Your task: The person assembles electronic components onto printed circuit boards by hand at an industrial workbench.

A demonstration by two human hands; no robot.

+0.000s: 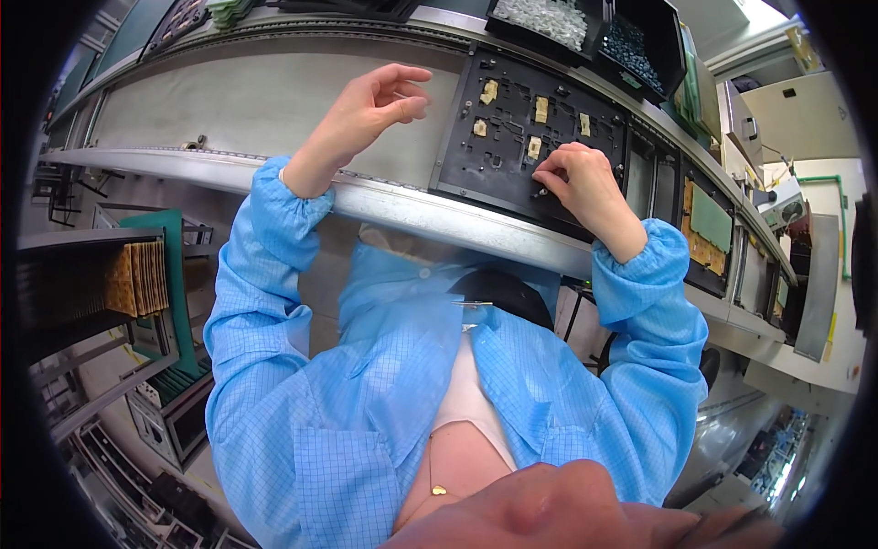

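A black fixture plate point(466, 174) lies on the conveyor in front of me. Several small tan, unevenly shaped pieces point(541, 110) sit in its cut-outs. Over the plate's near right part, my right hand point(585, 183) has thumb and fingers pinched together. Their tips touch a tiny part or knob at the plate's surface, too small to make out. My left hand point(384, 102) hovers above the bare metal bed, left of the plate. Its fingers are loosely bent, with a gap to the thumb and nothing between them.
Behind the plate stand black bins, one with clear whitish parts point(549, 20), one with dark blue parts point(629, 57). The conveyor's metal rail point(402, 203) runs along the near side. Another fixture with a green board point(710, 220) lies farther right. A rack of tan boards point(137, 279) stands at left.
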